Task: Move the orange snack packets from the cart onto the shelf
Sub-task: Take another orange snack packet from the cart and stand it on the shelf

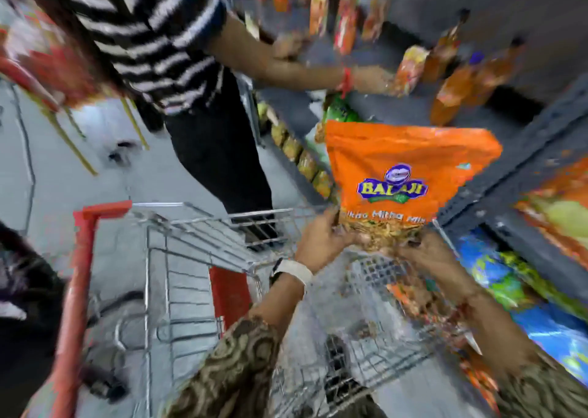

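An orange snack packet (pixel 401 169) with a purple logo is held upright above the wire cart (pixel 203 226). My left hand (pixel 321 242) grips its lower left corner. My right hand (pixel 423 252) grips its lower right edge. The dark grey shelf (pixel 496 182) runs along the right, just beyond the packet. More orange packets (pixel 416 300) lie in the cart basket under my right forearm, partly hidden. The picture is blurred.
Another person in a striped top (pixel 152 35) stands past the cart, their hand (pixel 369 80) on a packet on the upper shelf. Orange bottles (pixel 455 92) stand there. Blue and green packets (pixel 509 284) fill the lower shelf. The cart's red handle (pixel 82 277) is at left.
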`<state>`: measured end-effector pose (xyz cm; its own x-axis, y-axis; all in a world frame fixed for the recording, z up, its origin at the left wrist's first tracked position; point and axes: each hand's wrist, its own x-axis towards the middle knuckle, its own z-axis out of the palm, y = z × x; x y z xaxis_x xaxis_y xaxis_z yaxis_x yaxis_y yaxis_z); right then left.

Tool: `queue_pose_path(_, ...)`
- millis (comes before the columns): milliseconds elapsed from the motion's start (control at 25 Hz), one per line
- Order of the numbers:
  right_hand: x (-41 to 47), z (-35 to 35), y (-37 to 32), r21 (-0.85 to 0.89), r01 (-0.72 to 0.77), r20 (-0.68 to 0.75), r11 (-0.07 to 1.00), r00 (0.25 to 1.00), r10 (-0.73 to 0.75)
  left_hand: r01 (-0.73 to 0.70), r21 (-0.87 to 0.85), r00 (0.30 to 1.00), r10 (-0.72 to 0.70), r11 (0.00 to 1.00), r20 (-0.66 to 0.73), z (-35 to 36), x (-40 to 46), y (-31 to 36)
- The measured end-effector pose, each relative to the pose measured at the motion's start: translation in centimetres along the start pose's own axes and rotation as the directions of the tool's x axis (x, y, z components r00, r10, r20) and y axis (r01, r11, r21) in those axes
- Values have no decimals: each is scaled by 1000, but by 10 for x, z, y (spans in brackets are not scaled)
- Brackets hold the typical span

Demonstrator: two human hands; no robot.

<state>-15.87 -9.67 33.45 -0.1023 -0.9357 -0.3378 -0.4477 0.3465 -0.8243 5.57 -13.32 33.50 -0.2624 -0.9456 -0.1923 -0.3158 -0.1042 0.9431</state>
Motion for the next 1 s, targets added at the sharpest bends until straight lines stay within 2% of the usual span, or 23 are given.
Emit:
queue_pose_path(120,-53,-69,-84,82,244,-179,966,957,-227,-260,-23,965,260,965,22,-9,-8,112)
queue_pose_path(200,-91,-118,-119,92,353,-290,931,904,-314,-436,7,899,435,900,50,-3,-18,192)
queue_pose_path(280,-131,-163,-148,55,452,-430,890,815,-388,-566,-1,823,565,824,60,9,-28,261)
queue_pose_path(480,-255,-285,-168,-24,545,-698,838,591,-404,-781,-62,609,779,622,150,100,-62,404)
queue_pose_path(600,-306,-339,-144,-90,509,-799,856,477,-367,-810,-148,528,815,567,238,168,-78,448)
queue_pose_path(680,-342,-371,-117,-113,473,-874,874,370,-314,-778,-282,462,816,561,346,227,-92,472)
queue_pose_path(840,-390,-427,-57,-143,387,-945,911,220,-242,-699,-423,349,791,577,502,342,-103,500)
queue_pose_path(1000,-424,-458,-6,-100,271,-983,957,120,-136,-628,-477,268,746,615,609,440,-101,507)
